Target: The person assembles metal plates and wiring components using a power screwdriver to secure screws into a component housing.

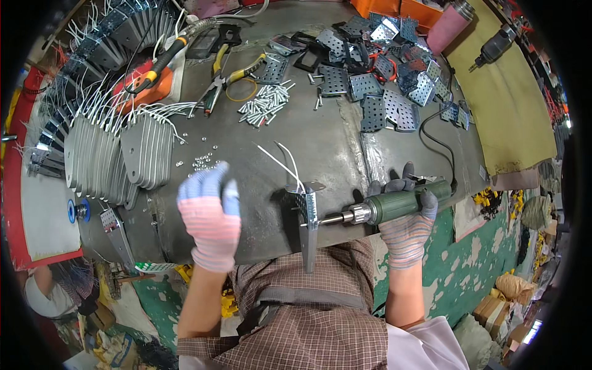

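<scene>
My right hand (407, 237), in a striped glove, is wrapped round a green electric screwdriver (401, 205) lying level. Its bit points left and meets the side of a grey metal bracket assembly (308, 225) at the table's front edge. Two white wires (287, 163) rise from that assembly, and a thin screw end shows on its left side. My gloved left hand (211, 225) hovers just short of several small loose nuts (203, 162), fingers stretched forward and thumb apart. No object shows in it, though its fingertips are slightly blurred.
Loose screws (266, 103) lie in a pile beyond the nuts. Pliers (231, 71) and a soldering iron (163, 61) rest farther back. Wired metal plates (92, 157) stand at left, perforated plates (388, 111) at far right. The screwdriver's cord (435, 139) runs backward.
</scene>
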Tool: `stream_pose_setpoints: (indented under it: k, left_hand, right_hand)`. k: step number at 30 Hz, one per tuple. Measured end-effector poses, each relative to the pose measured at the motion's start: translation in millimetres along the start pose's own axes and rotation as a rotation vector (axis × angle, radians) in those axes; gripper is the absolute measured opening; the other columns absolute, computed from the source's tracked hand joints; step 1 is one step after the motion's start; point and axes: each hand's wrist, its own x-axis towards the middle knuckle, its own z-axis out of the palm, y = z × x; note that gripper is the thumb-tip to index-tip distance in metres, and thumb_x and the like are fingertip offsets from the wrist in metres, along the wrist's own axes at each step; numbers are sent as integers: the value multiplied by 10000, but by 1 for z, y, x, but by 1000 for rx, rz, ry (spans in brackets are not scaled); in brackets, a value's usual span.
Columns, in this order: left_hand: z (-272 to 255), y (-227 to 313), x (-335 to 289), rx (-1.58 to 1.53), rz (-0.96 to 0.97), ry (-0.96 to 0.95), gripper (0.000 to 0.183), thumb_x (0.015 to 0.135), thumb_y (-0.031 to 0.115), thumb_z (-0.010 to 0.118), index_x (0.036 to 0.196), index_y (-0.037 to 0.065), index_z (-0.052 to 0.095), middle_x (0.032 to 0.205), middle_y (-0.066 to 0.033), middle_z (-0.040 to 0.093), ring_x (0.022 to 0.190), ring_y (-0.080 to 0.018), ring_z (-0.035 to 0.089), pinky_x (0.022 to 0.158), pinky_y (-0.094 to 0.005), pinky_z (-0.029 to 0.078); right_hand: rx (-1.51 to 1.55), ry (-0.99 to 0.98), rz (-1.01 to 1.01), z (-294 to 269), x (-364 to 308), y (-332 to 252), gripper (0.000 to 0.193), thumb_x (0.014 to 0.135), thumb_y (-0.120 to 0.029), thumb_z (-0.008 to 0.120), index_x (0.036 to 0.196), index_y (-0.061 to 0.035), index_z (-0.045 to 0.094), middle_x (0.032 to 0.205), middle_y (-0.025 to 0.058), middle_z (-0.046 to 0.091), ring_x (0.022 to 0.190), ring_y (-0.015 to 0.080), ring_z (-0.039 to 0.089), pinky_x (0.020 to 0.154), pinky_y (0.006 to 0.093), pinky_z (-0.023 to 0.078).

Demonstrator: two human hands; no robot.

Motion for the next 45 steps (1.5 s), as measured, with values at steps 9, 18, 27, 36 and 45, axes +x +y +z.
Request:
stream_pose_setpoints:
  k: [9,18,27,36,45]
  left_hand:
    - [0,-24,30,263,133,-159,159,746,143,680,904,143,665,952,-83,597,918,-300,551,807,-434,414]
    - [-19,55,-46,-1540,-772,-262,150,877,1,617,1022,-8,577,881,-102,654,744,-149,638,710,-276,553]
    - [-8,63,-54,-1549,-837,-287,181,846,12,673,1015,19,609,910,-52,644,763,-97,608,675,-254,559]
    - [-9,64,-54,-1478,-822,-256,159,835,7,686,979,8,619,889,-49,651,752,-90,605,665,-241,551]
    - [-9,68,-52,-1442,-816,-227,134,847,27,682,968,10,625,866,-43,652,722,-77,601,648,-233,545]
  right_hand:
    - [-53,8,-2,3,1,2,492,756,-157,681,1223,-80,548,919,50,669,904,228,619,1075,482,342]
    - [-83,3,-1,7,-1,6,532,757,-177,683,1262,-99,533,956,72,647,925,229,616,1037,499,379]
    - [-56,11,-17,5,-2,5,480,759,-167,678,1219,-107,554,916,67,634,912,229,615,1035,514,377]
    - [-83,-39,-38,4,-2,6,383,759,-148,673,1127,-91,586,877,51,634,910,227,616,1035,525,372]
    - [-63,-68,-39,5,-3,6,378,757,-147,674,1122,-87,591,892,52,640,912,229,617,1038,506,373]
